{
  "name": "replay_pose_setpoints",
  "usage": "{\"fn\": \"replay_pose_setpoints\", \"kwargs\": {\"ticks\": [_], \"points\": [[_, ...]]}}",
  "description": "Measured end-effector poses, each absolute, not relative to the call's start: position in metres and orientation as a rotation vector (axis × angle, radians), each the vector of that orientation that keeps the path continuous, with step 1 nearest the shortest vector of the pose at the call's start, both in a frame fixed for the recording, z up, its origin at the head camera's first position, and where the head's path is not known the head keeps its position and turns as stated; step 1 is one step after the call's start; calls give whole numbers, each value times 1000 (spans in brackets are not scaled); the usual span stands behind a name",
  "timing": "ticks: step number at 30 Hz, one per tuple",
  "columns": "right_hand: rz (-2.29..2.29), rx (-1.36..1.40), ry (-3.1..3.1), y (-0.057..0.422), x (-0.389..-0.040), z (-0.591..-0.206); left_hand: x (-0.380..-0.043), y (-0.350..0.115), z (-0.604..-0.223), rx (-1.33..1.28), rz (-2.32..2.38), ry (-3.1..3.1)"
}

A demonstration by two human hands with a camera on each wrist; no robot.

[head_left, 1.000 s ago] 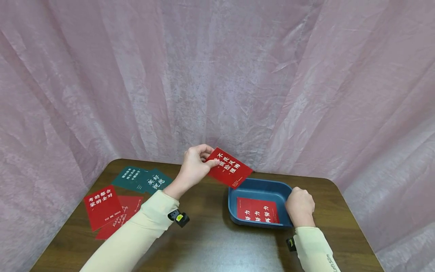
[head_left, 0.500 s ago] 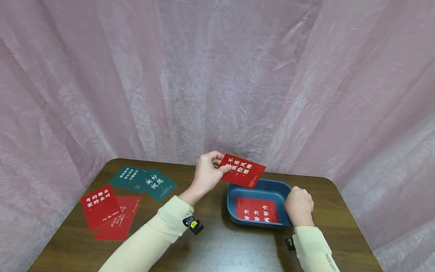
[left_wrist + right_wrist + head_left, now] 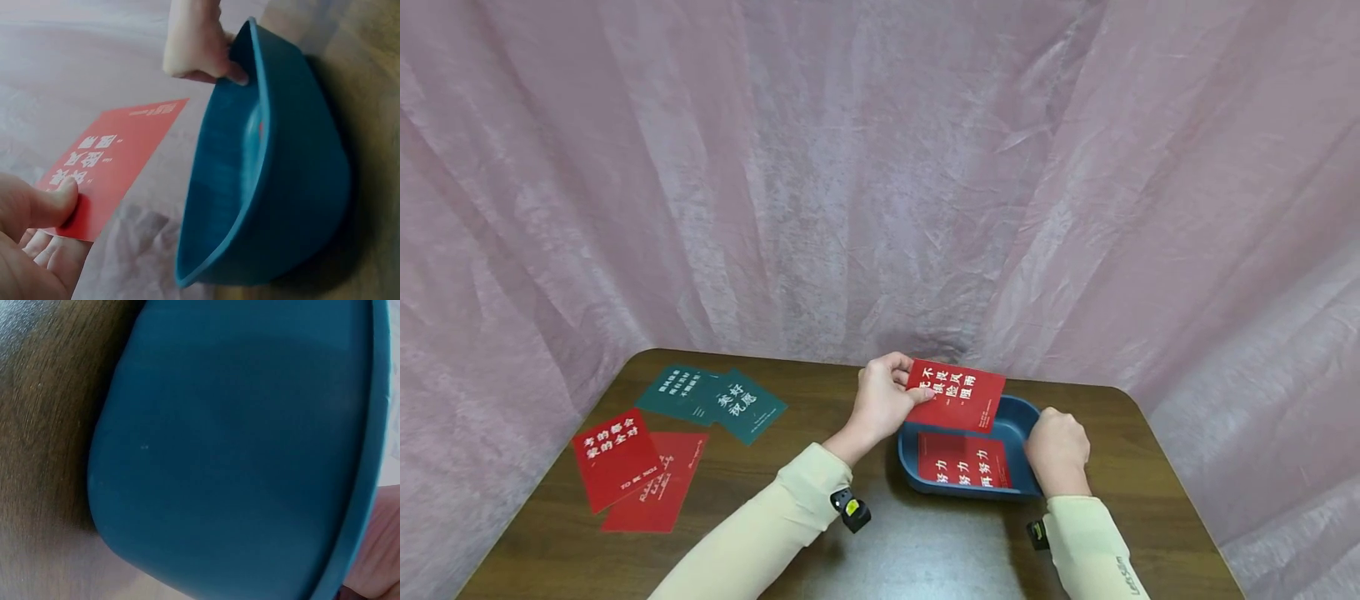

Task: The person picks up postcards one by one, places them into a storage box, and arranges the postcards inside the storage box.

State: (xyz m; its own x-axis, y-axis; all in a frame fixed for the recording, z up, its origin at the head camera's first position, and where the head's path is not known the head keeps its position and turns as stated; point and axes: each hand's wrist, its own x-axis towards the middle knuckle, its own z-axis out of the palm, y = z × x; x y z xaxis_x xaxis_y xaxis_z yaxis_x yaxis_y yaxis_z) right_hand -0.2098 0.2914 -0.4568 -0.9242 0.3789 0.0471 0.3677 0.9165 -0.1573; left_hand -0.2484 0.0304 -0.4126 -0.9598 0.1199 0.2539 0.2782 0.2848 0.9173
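Surface (image 3: 1150,500), left: overlapping front card pair (image 3: 610,471); rear card pair (image 3: 751,415) behind. Right: tray (image 3: 1015,429); inner card (image 3: 962,462) within, raised card (image 3: 962,404) above. Curtain (image 3: 880,183) beyond.

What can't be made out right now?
Head view: some lettering on the held red card, covered by the left hand.
Left wrist view: most of the card inside the blue tray, hidden by the tray's wall.
Right wrist view: the tray's inside, hidden by its wall.
Head view: fine print on green cards, too small.

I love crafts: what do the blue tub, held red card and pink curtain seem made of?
Blue tub: probably matte plastic, smoothly moulded without visible seams.
Held red card: likely smooth paperboard, thin yet flat.
Pink curtain: perhaps crushed velvet, soft folds with patchy sheen.
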Motion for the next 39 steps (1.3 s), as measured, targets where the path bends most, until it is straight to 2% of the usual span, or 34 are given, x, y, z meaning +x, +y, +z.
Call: {"fn": "replay_pose_setpoints", "kwargs": {"ticks": [15,39], "points": [[229,-579,-2996,288,-208,-453,-235,61,-439,-217,-1666,-2526],[208,-581,-3010,280,-206,-451,-221,74,-466,-215,-1512,-2735]]}}
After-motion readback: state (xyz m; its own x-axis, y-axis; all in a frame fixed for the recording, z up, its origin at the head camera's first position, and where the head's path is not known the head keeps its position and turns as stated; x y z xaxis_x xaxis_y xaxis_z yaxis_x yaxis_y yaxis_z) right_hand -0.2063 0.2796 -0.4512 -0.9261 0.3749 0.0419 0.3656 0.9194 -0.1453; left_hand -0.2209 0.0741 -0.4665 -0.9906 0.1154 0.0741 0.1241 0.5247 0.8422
